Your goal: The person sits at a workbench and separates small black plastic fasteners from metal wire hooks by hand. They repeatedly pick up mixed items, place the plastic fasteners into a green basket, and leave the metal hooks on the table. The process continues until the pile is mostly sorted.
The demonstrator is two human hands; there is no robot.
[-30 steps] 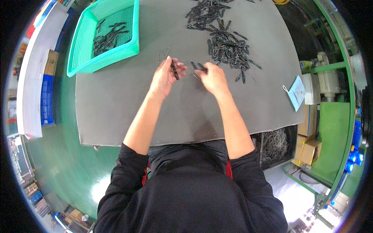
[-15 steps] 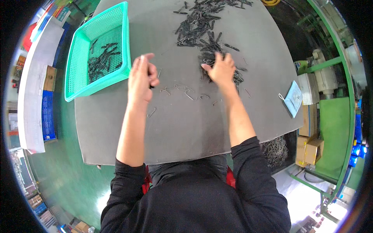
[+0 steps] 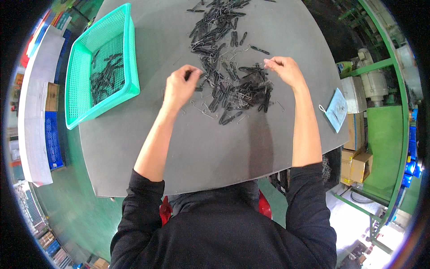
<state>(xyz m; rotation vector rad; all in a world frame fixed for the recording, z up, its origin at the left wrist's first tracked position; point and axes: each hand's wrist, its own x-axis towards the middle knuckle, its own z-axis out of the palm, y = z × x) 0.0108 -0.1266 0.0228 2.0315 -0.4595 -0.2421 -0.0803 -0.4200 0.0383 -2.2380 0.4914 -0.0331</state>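
Slim black plastic pieces, shaped like clothes pegs, lie in a loose pile (image 3: 224, 83) on the grey table, mixed with thin bent wire hooks (image 3: 204, 109). At the pile's left edge my left hand (image 3: 180, 87) is closed, with a black peg-like piece (image 3: 188, 75) partly showing between its fingers. My right hand (image 3: 286, 71) hovers by the pile's right side, thumb and fingertips pinched together. Whatever those fingertips hold, if anything, is too small to tell. Further left, a green mesh basket (image 3: 133, 71) contains more of the black pieces (image 3: 107, 78).
The grey table (image 3: 197, 161) spreads in front of me. A light blue face mask (image 3: 337, 110) rests near its right edge. Beyond that edge stand cardboard boxes (image 3: 360, 166) and a green metal frame (image 3: 401, 98). A white shelf (image 3: 42, 98) is at far left.
The black pile has been spread out toward me and left over the loose hooks. My right hand has lifted off it and moved right; my left hand has moved right to its edge.
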